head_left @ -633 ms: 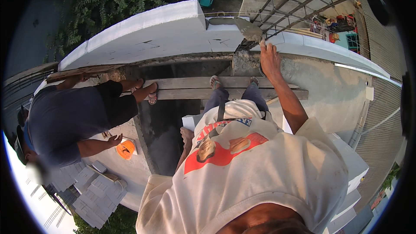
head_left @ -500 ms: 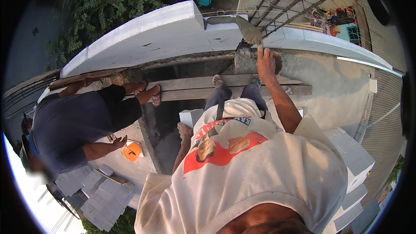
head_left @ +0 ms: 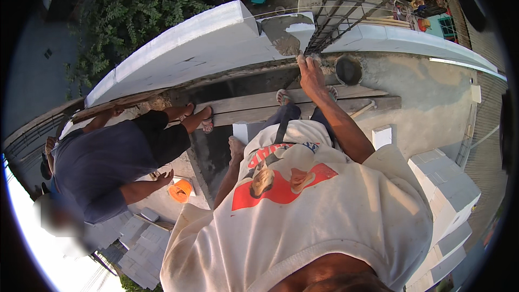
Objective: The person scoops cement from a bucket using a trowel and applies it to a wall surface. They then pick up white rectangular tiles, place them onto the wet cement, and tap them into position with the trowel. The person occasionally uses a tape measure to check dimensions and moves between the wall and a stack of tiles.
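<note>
My right hand [head_left: 312, 75] is closed round the handle of a trowel [head_left: 285, 44], its blade smeared with grey mortar. The blade lies against the white block wall [head_left: 184, 48], just below a step where wet mortar [head_left: 288, 20] covers the top. Down by my waist, my left hand [head_left: 236, 147] grips a white block [head_left: 247, 131]; my shirt hides part of both. My feet stand on wooden planks [head_left: 243, 109] running beside the wall.
Upright steel bars [head_left: 351, 5] rise at the wall. A round bucket [head_left: 348, 70], a hammer [head_left: 365, 109] and a white block [head_left: 382, 136] are to the right, near stacked blocks [head_left: 448, 184]. At left, a co-worker [head_left: 113, 162] leans near an orange bucket [head_left: 180, 190].
My right hand and the trowel have moved left, away from the steel bars, with the blade now on the wall's face. My left hand and the block have shifted slightly toward the wall.
</note>
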The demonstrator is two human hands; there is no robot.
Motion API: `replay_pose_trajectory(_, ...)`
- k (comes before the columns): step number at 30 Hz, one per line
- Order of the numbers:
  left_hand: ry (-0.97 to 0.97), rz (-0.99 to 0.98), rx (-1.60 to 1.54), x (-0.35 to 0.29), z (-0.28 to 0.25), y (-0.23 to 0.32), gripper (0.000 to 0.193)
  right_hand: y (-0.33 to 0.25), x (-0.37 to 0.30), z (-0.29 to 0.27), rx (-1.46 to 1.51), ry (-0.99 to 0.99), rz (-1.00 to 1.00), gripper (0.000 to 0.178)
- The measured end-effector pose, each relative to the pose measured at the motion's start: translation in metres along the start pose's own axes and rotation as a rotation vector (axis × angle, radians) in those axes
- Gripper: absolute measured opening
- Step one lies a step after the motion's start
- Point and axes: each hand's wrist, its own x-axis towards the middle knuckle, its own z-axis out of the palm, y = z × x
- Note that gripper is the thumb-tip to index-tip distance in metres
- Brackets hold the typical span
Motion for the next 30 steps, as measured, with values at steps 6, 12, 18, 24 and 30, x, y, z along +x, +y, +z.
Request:
replay_pose_trajectory(6, -0.018, -0.014, 0.019, -0.002, -0.003, -0.015, 0.063, 0.017, -0.032, -0.007, 0.07, 0.025, 0.085, 0.059)
replay_pose_trajectory(12, -0.034, 0.014, 0.061, 0.002, -0.016, -0.021, 0.061, 0.027, -0.034, 0.031, -0.026, 0.138, 0.137, 0.055)
replay_pose_trajectory(18, -0.044, 0.021, 0.077, 0.009, -0.022, -0.032, 0.06, 0.006, -0.064, 0.005, -0.004, 0.114, 0.003, 0.071)
replay_pose_trajectory(24, -0.058, 0.079, 0.106, 0.034, -0.034, -0.025, 0.058, 0.019, -0.006, -0.025, -0.294, 0.142, 0.196, 0.074)
replay_pose_trajectory(30, -0.07, 0.143, 0.179, 0.06, -0.053, -0.013, 0.057, 0.067, -0.054, -0.003, -0.216, 0.154, 0.31, 0.064)
